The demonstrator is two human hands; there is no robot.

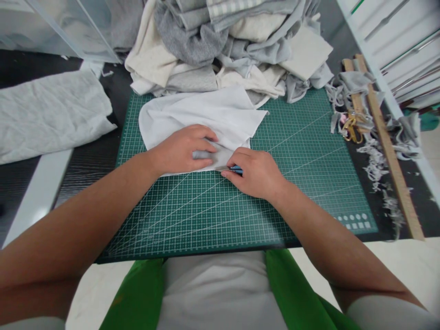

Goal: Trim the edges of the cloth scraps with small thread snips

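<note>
A piece of white fabric [213, 110] lies loosely folded on the green cutting mat [192, 215], its near edge running below my hands. My left hand [187, 149] rests on this cloth, fingers apart and slightly bent, pressing on its lower part. At the fabric's near right edge, my right hand [254, 172] is closed around small blue-handled thread snips [236, 169]. Their metal tip points left along the edge, close to my left fingertips. Most of the handle is hidden inside my right hand.
A heap of grey and cream fabric [220, 46] covers the mat's far edge. Folded light-grey cloth [51, 114] lies at left. On the right are gold-handled scissors [352, 128], wooden strips [395, 160] and fabric scraps [373, 160]. A clear plastic bin [68, 27] stands back left.
</note>
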